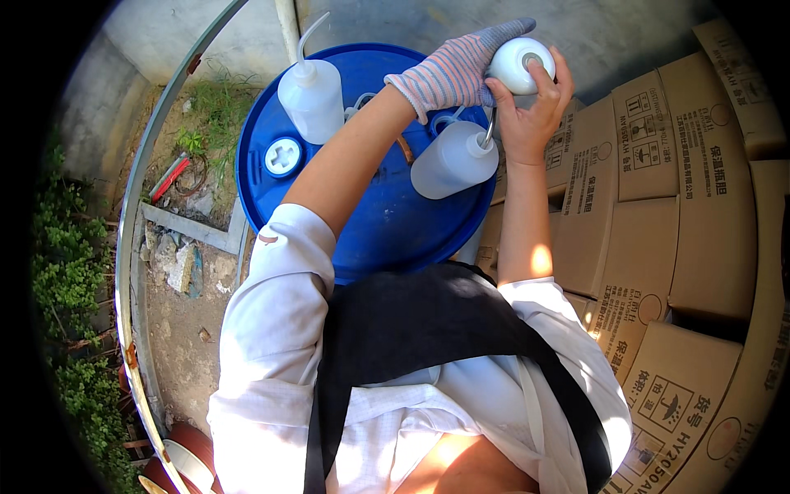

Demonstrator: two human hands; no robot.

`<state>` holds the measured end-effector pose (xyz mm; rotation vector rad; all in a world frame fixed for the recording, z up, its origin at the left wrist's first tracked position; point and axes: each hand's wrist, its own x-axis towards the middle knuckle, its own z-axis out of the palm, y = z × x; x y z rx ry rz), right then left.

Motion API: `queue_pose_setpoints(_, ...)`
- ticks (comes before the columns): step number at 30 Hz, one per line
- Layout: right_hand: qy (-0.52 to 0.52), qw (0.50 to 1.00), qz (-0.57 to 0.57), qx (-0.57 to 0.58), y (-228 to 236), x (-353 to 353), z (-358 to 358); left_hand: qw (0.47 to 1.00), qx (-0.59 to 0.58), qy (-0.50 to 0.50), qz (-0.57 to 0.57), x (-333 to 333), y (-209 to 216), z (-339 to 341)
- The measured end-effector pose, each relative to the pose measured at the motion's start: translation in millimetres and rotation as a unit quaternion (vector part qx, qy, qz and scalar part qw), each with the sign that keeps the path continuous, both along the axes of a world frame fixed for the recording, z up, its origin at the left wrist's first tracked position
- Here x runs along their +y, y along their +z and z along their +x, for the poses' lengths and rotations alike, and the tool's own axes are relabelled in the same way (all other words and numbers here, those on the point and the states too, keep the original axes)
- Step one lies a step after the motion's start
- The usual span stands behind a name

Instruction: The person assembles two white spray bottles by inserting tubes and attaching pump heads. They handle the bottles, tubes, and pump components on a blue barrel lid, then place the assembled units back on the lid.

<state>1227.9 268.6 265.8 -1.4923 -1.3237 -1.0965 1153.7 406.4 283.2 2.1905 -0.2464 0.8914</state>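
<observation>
My left hand, in a striped knit glove, grips the side of a white rounded container above the drum's far right edge. My bare right hand is curled round the container's other side, one finger at the small grey centre of its end. Just below, a translucent squeeze bottle stands tilted in view, its bent spout rising towards the hands. Another squeeze bottle with a curved thin spout is left of my left forearm. Both are on a blue drum.
A white drum cap sits at the drum top's left. Stacked cardboard boxes line the right side. A curved metal rail runs along the left, with a red-handled tool and rubble on the ground beyond. A grey wall stands behind.
</observation>
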Motion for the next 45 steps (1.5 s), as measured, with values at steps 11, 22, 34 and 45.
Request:
queue_pose_setpoints(11, -0.001, 1.0, 0.001, -0.001, -0.3, -0.1, 1.3, 1.0, 0.004, 0.019, 0.012, -0.7, -1.2, -0.1)
queue_pose_setpoints(22, -0.01, 1.0, -0.003, -0.01, 0.5, 0.2, 1.9, 1.0, 0.007, 0.019, 0.018, 0.6, -1.7, 1.4)
queue_pose_setpoints(34, -0.009, 1.0, -0.004, -0.019, -0.3, 0.5, 4.6, 1.0, -0.014, 0.017, 0.014, 0.7, -4.3, 3.2)
queue_pose_setpoints(45, -0.002, 1.0, 0.002, -0.02, -2.2, 1.7, 5.9, 1.0, 0.002, 0.023, 0.018, 1.2, -5.2, 5.6)
